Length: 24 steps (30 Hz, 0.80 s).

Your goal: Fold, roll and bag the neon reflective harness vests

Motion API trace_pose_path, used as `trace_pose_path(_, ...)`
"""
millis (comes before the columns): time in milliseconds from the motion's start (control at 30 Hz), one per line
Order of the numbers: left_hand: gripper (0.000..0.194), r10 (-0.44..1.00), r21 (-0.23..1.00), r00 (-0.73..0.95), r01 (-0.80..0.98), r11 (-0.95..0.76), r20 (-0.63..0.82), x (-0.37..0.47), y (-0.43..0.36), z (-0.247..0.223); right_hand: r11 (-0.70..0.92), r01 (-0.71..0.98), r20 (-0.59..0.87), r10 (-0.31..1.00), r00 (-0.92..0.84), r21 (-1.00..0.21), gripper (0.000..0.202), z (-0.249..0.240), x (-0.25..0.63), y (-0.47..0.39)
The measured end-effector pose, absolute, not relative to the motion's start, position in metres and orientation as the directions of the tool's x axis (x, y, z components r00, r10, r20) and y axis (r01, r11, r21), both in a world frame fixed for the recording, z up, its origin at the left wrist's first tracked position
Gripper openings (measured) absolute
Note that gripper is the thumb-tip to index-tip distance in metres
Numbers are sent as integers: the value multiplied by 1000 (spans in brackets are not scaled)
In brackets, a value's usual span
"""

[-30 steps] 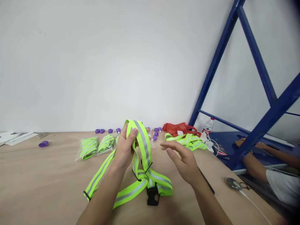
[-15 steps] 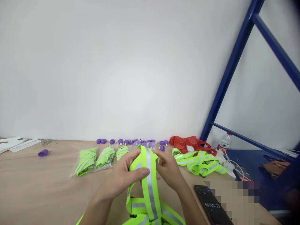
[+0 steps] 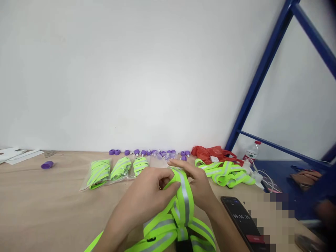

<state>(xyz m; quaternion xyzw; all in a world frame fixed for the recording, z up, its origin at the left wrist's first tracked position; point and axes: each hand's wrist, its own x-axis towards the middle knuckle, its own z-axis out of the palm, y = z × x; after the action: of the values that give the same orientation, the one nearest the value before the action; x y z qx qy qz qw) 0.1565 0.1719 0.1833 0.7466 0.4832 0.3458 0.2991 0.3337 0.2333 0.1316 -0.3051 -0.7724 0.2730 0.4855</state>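
Note:
A neon yellow-green strap with a silver stripe (image 3: 185, 196) loops up between my hands, and more of it lies in folds below them. My left hand (image 3: 151, 194) pinches the top of the loop between thumb and curled fingers. On the loop's far right side is my right hand (image 3: 198, 182), its forefinger stretched out over the top and its other fingers partly hidden behind the strap. Black buckle pieces (image 3: 183, 245) show at the bottom edge. Past my hands lie bagged folded straps (image 3: 99, 173), and a loose strap pile (image 3: 227, 173) is to the right.
Purple caps (image 3: 127, 152) line the wall, with one purple piece (image 3: 47, 165) at the left near white sheets (image 3: 23, 156). At the right are a red bag (image 3: 210, 153), a bottle (image 3: 252, 152), a phone (image 3: 243, 220) with a timer and a blue metal frame (image 3: 258, 80).
My left hand has moved right and over the top of the loop. The loop has shifted right, and my right forefinger has stretched out. The view has tilted slightly.

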Motion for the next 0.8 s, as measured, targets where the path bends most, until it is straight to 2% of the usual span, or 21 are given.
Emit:
trace_pose_path(133, 32, 923, 767, 303, 525, -369, 237, 152, 166, 187, 768, 221, 713, 640, -287, -601, 42, 137, 332, 224)
trace_pose_path(233, 34, 916, 766, 298, 511, -391, 269, 148, 164, 188, 858, 214, 817, 511, -266, -467, 39, 142, 333, 219)
trace_pose_path(367, 33, 892, 729, 291, 516, -450, 345, 142, 166, 186, 925, 175, 882, 375, -284, -337, 38, 148, 333, 213)
trace_pose_path(500, 35, 853, 653, 290, 550, -520, 435, 135, 170, 184, 941, 178, 880, 332, -339, -287, 35, 150, 331, 207)
trace_pose_path(633, 43, 786, 559, 180, 612, -560, 591, 134, 174, 182, 950, 188, 860, 305, -410, -248, 42, 149, 331, 205)
trace_pose_path(800, 21, 611, 480, 38, 580, -658, 791, 146, 173, 180, 946, 173, 884, 318, -343, -273, 41, 153, 335, 203)
